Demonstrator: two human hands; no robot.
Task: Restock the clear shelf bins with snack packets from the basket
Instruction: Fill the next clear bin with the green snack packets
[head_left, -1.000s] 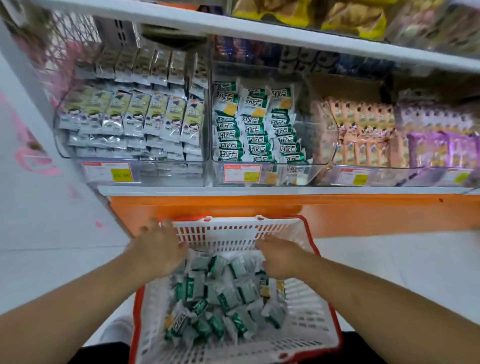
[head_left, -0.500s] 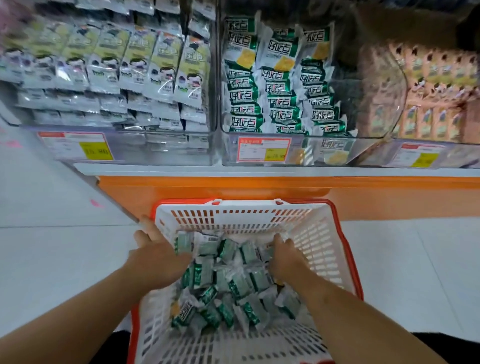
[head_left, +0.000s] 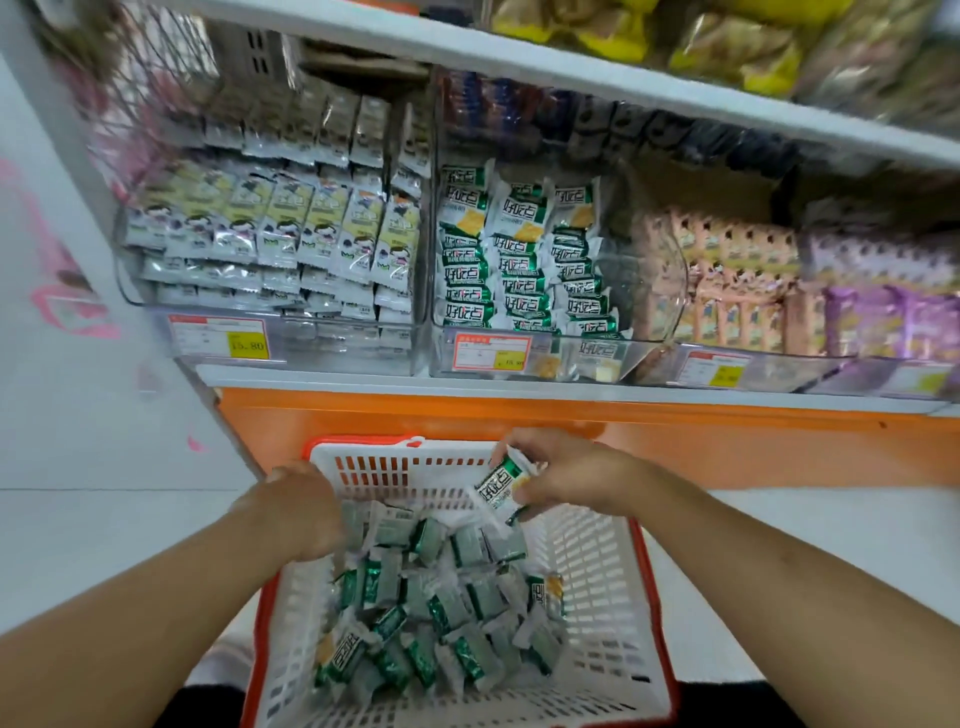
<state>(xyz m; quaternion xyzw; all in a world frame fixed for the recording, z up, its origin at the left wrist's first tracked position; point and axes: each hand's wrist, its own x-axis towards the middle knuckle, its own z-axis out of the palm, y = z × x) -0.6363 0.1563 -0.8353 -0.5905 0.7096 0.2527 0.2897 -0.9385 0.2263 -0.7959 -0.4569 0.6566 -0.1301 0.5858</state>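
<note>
Looking down from my head camera, I see my right hand (head_left: 566, 478) up over the far end of the basket (head_left: 597, 571). Its fingers are curled round 1 green and white snack packet (head_left: 501, 483), and the packet is tilted, lifted clear of the pile. My left hand (head_left: 301, 512) is low at the left side of the basket, with its fingers down in the pile of packets (head_left: 441, 618). Those fingers are hidden, so I cannot tell if they hold anything.

The basket is white with a red rim. It sits in front of me, just below the orange shelf front (head_left: 519, 421). Lots of the same green packets lie jumbled in it.

Up on the shelf are clear bins side by side. The middle bin (head_left: 540, 358) has the same green and white packets stacked in 3 rows. The left bin (head_left: 311, 343) holds pale yellow and silver packets. To the right, a bin (head_left: 737, 280) has pink packets, and past it are purple ones (head_left: 883, 317), a bit blurry. Each bin has a price tag (head_left: 491, 353) on its front. Yellow bags (head_left: 587, 26) sit on the shelf above.
</note>
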